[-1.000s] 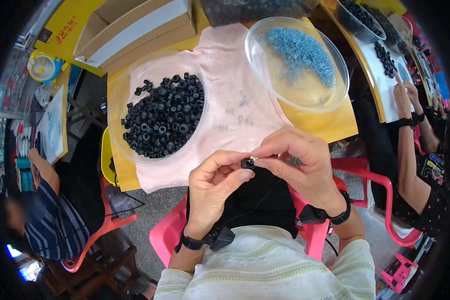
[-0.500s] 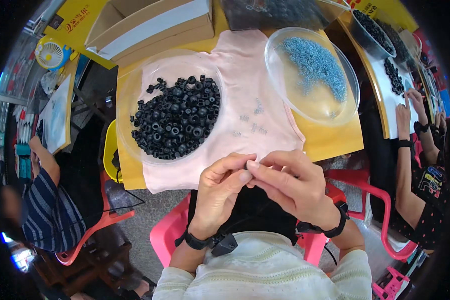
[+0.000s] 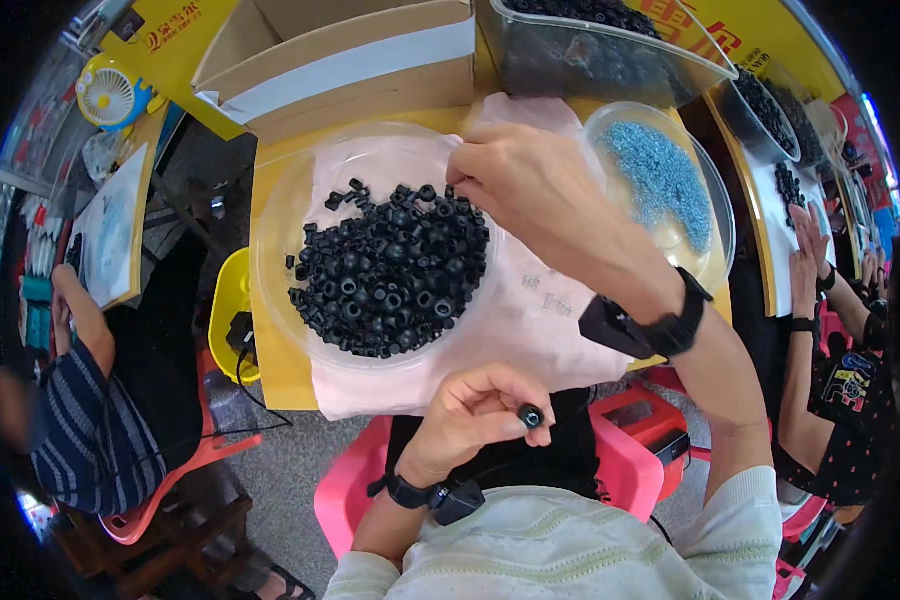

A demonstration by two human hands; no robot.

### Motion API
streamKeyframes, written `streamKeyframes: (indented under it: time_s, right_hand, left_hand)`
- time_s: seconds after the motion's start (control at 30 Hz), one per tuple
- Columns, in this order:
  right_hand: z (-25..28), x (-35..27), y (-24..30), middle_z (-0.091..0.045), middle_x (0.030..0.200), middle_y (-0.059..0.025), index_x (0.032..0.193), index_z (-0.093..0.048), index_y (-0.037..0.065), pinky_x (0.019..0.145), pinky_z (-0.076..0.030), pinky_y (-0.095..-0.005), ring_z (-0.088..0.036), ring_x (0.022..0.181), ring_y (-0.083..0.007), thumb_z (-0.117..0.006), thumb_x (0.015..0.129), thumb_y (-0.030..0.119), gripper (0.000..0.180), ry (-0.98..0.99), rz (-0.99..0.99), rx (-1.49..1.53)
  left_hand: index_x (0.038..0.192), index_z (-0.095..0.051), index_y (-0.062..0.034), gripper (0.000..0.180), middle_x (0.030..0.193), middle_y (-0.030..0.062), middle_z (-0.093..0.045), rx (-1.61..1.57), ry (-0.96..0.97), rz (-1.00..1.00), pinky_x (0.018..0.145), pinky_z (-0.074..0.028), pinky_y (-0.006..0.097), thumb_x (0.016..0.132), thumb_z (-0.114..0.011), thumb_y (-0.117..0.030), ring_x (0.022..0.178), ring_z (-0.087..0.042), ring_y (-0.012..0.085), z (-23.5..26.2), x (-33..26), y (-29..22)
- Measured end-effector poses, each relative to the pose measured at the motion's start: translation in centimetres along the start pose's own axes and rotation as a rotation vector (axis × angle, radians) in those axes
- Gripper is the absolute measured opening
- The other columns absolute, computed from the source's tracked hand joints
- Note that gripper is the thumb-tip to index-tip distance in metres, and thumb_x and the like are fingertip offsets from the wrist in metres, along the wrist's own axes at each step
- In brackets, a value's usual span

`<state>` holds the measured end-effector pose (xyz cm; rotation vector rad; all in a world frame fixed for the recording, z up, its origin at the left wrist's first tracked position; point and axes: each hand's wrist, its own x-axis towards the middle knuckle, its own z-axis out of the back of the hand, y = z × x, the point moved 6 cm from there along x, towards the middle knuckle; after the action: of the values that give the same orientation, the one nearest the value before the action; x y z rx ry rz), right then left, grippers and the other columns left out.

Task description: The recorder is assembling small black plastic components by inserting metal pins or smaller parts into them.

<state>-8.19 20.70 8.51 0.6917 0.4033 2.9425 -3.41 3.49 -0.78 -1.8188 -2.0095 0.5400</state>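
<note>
Low in front of me, my left hand (image 3: 480,425) pinches a small black plastic cap (image 3: 531,416), round with a hollow end turned up. My right hand (image 3: 515,185) is stretched over the far right rim of a clear round basin (image 3: 272,225). Its fingers are curled together, and the tips are partly hidden, so what they hold does not show. Loose black plastic parts (image 3: 395,270) heap up inside that basin. A few small metal springs (image 3: 548,302) lie on the pink cloth (image 3: 370,390) below my right wrist.
Small blue-grey pieces (image 3: 660,180) fill part of another clear basin (image 3: 727,215) at right. An open cardboard box (image 3: 360,65) and a clear tub (image 3: 600,65) of black parts stand at the back. A yellow bin (image 3: 228,315) is left. Other people work at both sides.
My hands have parted. The right one has moved up and away to the basin's far rim; the left has dropped slightly, with the black cap now visible. The view has shifted a little.
</note>
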Motion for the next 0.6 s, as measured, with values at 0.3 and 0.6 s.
streamKeyframes:
  time_s: [0.3, 0.6]
  right_hand:
    - [-4.8, 1.5, -1.1, -0.066, 0.078, -0.0142, 0.07, -0.067, 0.002, 0.066, -0.055, -0.0379, -0.067, 0.078, -0.0299, -0.064, 0.072, 0.005, 0.005, 0.155, 0.12, -0.225]
    - [-5.4, 1.3, -1.0, -0.065, 0.084, -0.0123, 0.078, -0.065, 0.002, 0.071, -0.052, -0.0429, -0.065, 0.085, -0.0329, -0.063, 0.074, 0.004, 0.005, 0.239, 0.076, -0.215]
  left_hand:
    - [0.107, -0.062, 0.0028, 0.018, 0.103, 0.0148, -0.063, -0.005, 0.045, 0.032, 0.077, -0.054, 0.031, 0.09, -0.066, -0.002, 0.087, -0.066, 0.0207, 0.9, 0.1, -0.2]
    - [0.108, -0.062, 0.0031, 0.02, 0.104, 0.0159, -0.063, 0.04, 0.056, 0.029, 0.079, -0.055, 0.032, 0.09, -0.067, -0.003, 0.09, -0.066, 0.0212, 0.5, 0.2, -0.3]
